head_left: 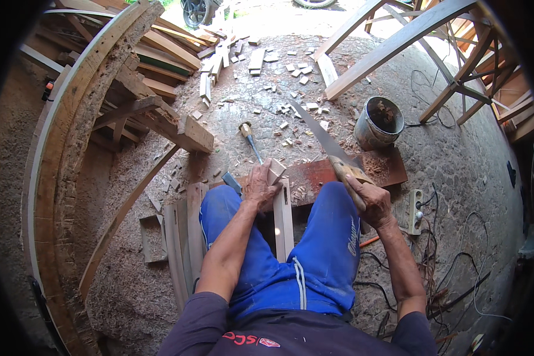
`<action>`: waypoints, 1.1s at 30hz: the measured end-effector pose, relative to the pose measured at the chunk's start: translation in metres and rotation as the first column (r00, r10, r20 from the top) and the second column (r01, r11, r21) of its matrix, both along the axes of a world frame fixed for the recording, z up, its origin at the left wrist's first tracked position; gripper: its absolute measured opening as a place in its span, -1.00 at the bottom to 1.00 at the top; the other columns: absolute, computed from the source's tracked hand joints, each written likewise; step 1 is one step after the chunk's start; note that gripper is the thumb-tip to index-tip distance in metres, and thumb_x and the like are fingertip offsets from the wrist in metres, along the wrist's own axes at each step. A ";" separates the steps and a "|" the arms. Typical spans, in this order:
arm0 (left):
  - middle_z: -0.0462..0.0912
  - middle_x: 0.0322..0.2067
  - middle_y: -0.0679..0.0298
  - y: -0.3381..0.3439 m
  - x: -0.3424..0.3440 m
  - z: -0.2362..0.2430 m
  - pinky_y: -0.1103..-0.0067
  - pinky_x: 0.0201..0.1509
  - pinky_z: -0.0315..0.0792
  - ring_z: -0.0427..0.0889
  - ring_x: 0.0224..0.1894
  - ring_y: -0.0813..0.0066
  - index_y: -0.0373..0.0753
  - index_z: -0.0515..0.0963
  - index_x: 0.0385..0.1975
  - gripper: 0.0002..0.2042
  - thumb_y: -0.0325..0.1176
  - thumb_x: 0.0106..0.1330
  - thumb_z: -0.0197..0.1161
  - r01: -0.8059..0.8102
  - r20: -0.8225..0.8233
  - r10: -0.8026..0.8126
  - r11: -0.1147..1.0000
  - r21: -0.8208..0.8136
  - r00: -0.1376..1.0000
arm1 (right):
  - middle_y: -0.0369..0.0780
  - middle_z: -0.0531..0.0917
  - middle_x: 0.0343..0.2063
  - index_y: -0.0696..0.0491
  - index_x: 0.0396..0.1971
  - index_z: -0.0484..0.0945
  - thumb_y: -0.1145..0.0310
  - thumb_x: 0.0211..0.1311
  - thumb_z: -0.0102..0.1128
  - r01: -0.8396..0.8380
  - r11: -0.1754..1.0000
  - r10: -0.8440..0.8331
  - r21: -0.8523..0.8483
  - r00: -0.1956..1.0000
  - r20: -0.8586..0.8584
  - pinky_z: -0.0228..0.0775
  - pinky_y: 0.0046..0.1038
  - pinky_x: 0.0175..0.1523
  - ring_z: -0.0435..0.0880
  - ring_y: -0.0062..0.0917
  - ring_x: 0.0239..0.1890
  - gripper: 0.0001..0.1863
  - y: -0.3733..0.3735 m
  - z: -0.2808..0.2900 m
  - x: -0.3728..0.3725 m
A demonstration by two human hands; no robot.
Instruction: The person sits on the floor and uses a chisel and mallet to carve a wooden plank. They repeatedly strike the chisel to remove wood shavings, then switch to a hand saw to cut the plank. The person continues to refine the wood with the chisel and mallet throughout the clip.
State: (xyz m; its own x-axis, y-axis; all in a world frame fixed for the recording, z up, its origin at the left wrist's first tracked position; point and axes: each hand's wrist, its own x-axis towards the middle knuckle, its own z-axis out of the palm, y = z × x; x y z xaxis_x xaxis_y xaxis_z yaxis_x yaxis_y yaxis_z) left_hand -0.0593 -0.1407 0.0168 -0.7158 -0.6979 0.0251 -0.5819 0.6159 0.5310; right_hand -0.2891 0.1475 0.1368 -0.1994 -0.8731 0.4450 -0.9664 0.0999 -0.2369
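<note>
My right hand [371, 200] is wrapped round the wooden handle of a handsaw [321, 132]. Its blade points up and to the left, clear of the wood. Between my knees stands a pale wooden piece with slots [283, 216]. At its far end my left hand [261, 187] grips a short wooden block [276, 171], with some fingers hidden behind it. Just beyond that hand lies a chisel [253, 146] with a wooden handle. A flat metal blade [231, 182] shows by my left knee. Under the work lies a reddish board [311, 174].
A bucket [378, 123] stands at the board's right end. Wood offcuts [256, 61] and shavings litter the floor ahead. A power strip [416, 212] with tangled cables lies right. A workbench [53, 196] rises on the left; wooden frames [403, 50] stand at the far right.
</note>
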 end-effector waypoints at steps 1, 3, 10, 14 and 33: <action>0.44 0.22 0.04 -0.003 0.000 0.007 0.21 0.29 0.41 0.50 0.22 0.03 -0.10 0.29 0.44 -0.06 -0.09 -0.01 0.59 0.011 -0.056 -0.010 1.000 0.023 0.998 | -0.30 0.55 -0.53 -0.07 0.20 0.60 0.40 0.20 0.32 -0.010 0.999 0.012 0.031 0.999 -0.049 0.51 -0.36 -0.42 0.63 -0.41 -0.53 -0.49 0.003 -0.013 -0.014; 0.49 0.16 0.01 -0.011 0.000 0.030 0.26 0.28 0.45 0.54 0.18 0.01 -0.13 0.33 0.42 -0.08 -0.12 -0.02 0.59 0.037 -0.167 -0.026 0.998 0.060 0.986 | -0.34 0.48 -0.60 -0.20 0.21 0.60 0.33 0.19 0.32 -0.030 0.996 0.042 0.085 0.990 -0.137 0.47 -0.37 -0.42 0.58 -0.45 -0.56 -0.48 0.011 -0.030 -0.045; 0.59 0.10 0.13 -0.033 0.008 0.135 0.51 -0.02 0.61 0.65 -0.06 0.45 -0.10 0.10 0.55 -0.15 -0.15 0.33 0.43 0.176 -0.512 0.166 0.814 0.554 0.842 | -0.31 0.53 -0.44 -0.34 0.28 0.51 0.39 0.21 0.22 0.045 0.944 0.043 0.327 0.965 -0.258 0.45 -0.27 -0.07 0.62 -0.40 -0.29 -0.40 0.062 -0.094 -0.109; 0.67 -0.12 0.04 -0.041 0.023 0.123 0.48 -0.33 0.68 0.73 -0.33 0.30 -0.23 0.39 0.30 -0.34 0.21 0.44 0.17 0.284 -0.527 0.550 0.467 0.837 0.648 | -0.23 0.57 -0.23 -0.29 0.37 0.43 0.52 0.14 0.20 0.184 0.814 -0.101 0.551 0.979 -0.178 0.39 -0.20 0.06 0.60 -0.29 -0.06 -0.27 0.082 -0.119 -0.113; 0.57 0.10 0.02 0.023 0.034 0.102 0.23 0.21 0.58 0.64 0.10 0.15 -0.33 0.34 0.30 -0.30 0.12 0.39 0.29 0.530 -0.534 0.564 0.191 0.826 0.630 | -0.22 0.68 -0.08 0.12 0.29 0.38 -0.09 0.47 0.19 -0.205 0.970 -0.009 -0.130 -0.564 0.825 0.64 -0.48 -0.05 0.72 -0.58 -0.16 -0.34 -0.096 -0.018 0.160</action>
